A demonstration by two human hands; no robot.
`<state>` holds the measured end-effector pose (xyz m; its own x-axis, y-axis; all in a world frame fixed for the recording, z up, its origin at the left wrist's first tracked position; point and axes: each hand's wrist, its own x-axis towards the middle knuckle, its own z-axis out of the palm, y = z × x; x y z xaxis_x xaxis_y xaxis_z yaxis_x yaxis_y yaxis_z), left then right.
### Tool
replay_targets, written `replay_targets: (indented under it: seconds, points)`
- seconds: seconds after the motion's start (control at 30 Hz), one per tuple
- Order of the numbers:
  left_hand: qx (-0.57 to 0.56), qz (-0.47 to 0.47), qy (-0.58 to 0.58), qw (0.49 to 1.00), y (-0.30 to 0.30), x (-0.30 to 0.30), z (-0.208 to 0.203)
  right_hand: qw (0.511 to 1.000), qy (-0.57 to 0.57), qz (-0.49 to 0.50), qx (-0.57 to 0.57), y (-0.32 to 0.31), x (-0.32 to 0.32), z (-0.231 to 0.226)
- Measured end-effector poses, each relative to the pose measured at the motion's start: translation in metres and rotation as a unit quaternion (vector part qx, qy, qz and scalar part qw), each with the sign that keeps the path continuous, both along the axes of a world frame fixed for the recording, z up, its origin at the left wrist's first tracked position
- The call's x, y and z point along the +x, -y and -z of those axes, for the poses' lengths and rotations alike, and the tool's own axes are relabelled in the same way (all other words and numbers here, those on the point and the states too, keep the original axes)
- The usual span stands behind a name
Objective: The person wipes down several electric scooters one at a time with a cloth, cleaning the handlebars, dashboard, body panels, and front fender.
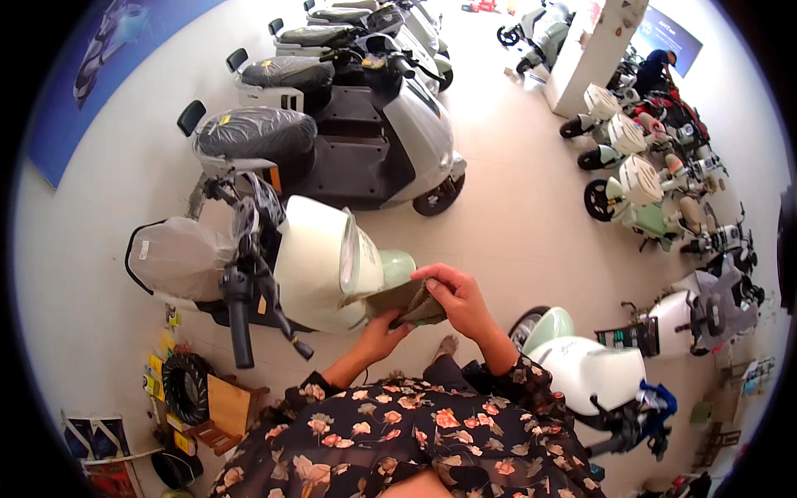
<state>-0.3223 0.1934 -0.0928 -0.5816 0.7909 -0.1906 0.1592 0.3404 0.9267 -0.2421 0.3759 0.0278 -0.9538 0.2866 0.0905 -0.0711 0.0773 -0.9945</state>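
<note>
Right hand (458, 300): thumb and fingers pinching folded olive-brown cloth (397, 303).
Left hand (382, 336): at cloth's lower edge; cannot tell whether pinching.
Silver-grey step-through scooter (411, 137): beyond hands, plastic-wrapped seat (259, 134).
Cream-white scooter (309, 249): left of hands.
Cloth: between hands, near pale green rounded mudguard (398, 266).

Parts of the brown cloth (388, 302) are hidden by the right grip (466, 305), whose lower fingers vanish behind its folds. Far right, parked scooters (677, 116) cover the bending co-worker's legs; the co-worker (653, 75) is blurred. The lower edge cuts off the floral blouse (398, 423). A dark shape (785, 241) at the right rim cannot be identified.
</note>
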Motion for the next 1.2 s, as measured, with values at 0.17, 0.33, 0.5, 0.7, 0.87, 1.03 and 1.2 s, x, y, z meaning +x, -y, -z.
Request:
replay_targets:
  seconds: [0.17, 0.33, 0.5, 0.7, 0.87, 1.03, 1.2]
  points:
    - [-0.095, -0.055, -0.015, 0.994, -0.026, -0.026, -0.013, 0.999, 0.031, 0.004, -0.016, -0.089, -0.042, 0.034]
    - [-0.134, -0.035, -0.075, 0.988, -0.096, -0.038, -0.021, 0.995, 0.091, 0.017, -0.037, -0.185, -0.06, 0.057]
    - [-0.116, -0.058, -0.192, 0.973, -0.195, -0.072, -0.025, 0.993, 0.096, 0.06, -0.032, -0.293, -0.067, 0.074]
    - [0.05, -0.145, -0.08, 0.985, -0.326, -0.121, -0.046, 0.976, 0.187, 0.11, -0.023, -0.401, -0.072, 0.124]
    - [-0.016, -0.085, -0.061, 0.994, -0.426, -0.153, -0.059, 0.923, 0.288, -0.055, -0.247, -0.432, -0.087, 0.144]
    - [0.012, 0.195, 0.037, 0.98, -0.533, -0.182, -0.061, 0.811, 0.078, -0.066, -0.577, -0.486, -0.16, 0.15]
    - [0.1, 0.229, 0.193, 0.949, -0.629, -0.239, -0.075, 0.789, 0.003, -0.004, -0.615, -0.609, -0.218, 0.122]
